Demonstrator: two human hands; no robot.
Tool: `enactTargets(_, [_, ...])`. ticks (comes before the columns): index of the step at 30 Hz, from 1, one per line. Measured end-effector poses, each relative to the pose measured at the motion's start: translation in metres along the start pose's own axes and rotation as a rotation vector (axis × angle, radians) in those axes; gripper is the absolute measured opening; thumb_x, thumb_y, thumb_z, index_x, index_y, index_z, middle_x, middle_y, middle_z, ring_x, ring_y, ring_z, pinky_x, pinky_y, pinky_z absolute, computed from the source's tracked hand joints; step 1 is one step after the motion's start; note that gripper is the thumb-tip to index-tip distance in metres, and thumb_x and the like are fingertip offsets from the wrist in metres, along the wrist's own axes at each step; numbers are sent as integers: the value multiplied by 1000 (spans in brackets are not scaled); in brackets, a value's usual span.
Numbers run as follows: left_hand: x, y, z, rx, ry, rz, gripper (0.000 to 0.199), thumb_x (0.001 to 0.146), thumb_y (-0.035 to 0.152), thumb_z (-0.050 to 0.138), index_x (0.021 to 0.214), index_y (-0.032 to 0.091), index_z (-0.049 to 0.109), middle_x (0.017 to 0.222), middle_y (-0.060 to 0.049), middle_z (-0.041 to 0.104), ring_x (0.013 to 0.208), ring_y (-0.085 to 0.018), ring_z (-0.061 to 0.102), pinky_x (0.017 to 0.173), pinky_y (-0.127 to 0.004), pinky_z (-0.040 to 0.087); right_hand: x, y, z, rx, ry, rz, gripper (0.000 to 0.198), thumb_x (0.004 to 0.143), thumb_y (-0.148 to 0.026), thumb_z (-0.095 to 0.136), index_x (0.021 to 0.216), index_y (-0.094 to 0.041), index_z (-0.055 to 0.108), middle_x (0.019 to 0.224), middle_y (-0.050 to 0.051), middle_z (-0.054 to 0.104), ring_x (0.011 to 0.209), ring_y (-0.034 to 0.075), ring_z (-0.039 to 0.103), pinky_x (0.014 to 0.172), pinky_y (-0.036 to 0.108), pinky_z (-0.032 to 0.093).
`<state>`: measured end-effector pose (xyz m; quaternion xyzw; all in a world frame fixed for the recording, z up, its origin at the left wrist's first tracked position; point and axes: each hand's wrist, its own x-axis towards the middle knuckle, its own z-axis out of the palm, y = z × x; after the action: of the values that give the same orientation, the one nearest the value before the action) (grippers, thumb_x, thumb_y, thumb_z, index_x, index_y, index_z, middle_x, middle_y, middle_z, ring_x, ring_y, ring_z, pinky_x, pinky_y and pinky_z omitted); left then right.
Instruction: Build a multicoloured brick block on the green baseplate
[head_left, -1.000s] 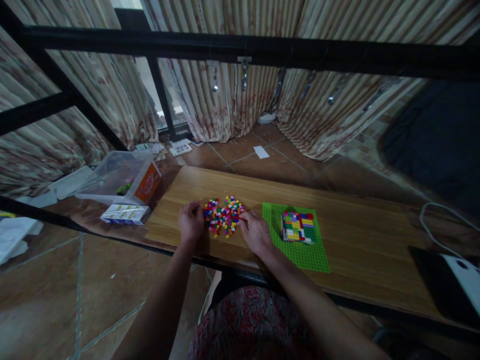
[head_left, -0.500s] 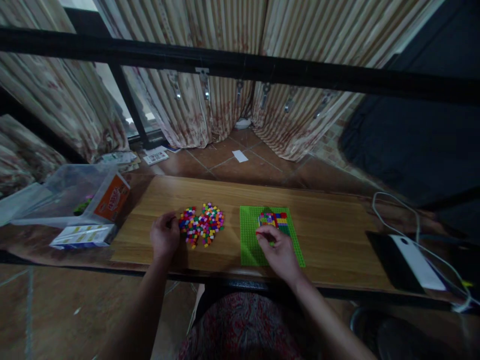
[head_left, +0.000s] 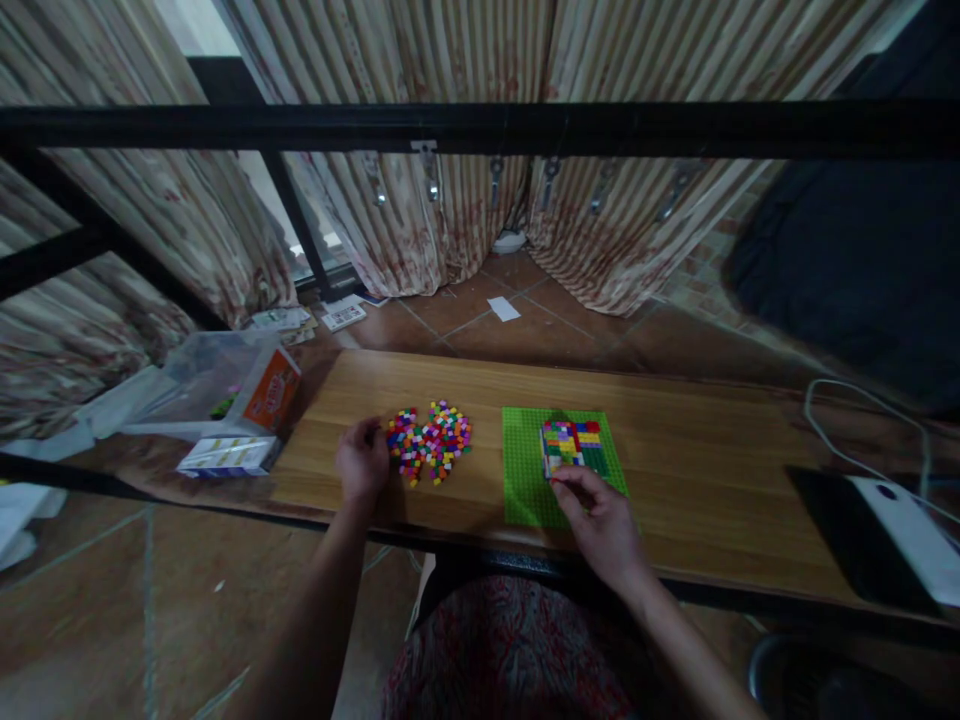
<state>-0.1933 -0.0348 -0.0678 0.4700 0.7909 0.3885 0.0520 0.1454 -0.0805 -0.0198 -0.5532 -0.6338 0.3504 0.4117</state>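
"Two hands are at work; how far along does the building look?"

"Partway, I'd judge. Many small bricks are joined into a multicoloured block [head_left: 570, 440] on the green baseplate [head_left: 519, 475], right of the middle of the wooden tabletop [head_left: 712, 480]. Its top is a patchwork, with red and yellow at the far right."

"And what's left?"

"A loose brick pile [head_left: 442, 445] lies to the left of the baseplate, well apart from it, none of it joined as far as I can see."

"The hands?"

"The right hand [head_left: 606, 520] is at the block's near side, thumb and forefinger pinched on what looks like a small red brick [head_left: 555, 482]. The left hand [head_left: 364, 462] is curled at the pile's left edge; I can't tell whether it grips anything."

"Anything in the way?"

"Mostly the right hand itself, hiding the block's near edge. A clear bin [head_left: 247, 345] and a white box [head_left: 229, 456] sit beyond the tabletop's left end. A white cable [head_left: 862, 385] loops at the far right, and a black rail [head_left: 480, 128] crosses the far side. None seems to hinder the fingers."
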Motion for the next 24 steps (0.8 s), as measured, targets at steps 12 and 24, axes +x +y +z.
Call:
enactTargets(12, [-3,1,0,-189,40,-57,37,90,39,39,99,18,68,103,-10,71,101,-22,64,94,-37,48,29,-16,99,-348,-280,-268,16,89,-15,50,89,-19,66,88,6,68,83,19,65,76,30,48])
enactTargets(24, [-4,2,1,-159,31,-48,39,92,42,38,97,18,69,100,-10,72,99,-23,64,93,-37,47,39,-20,115,-372,-385,-351,17,90,-15,54,95,-23,68,101,4,64,90,17,62,80,28,46])
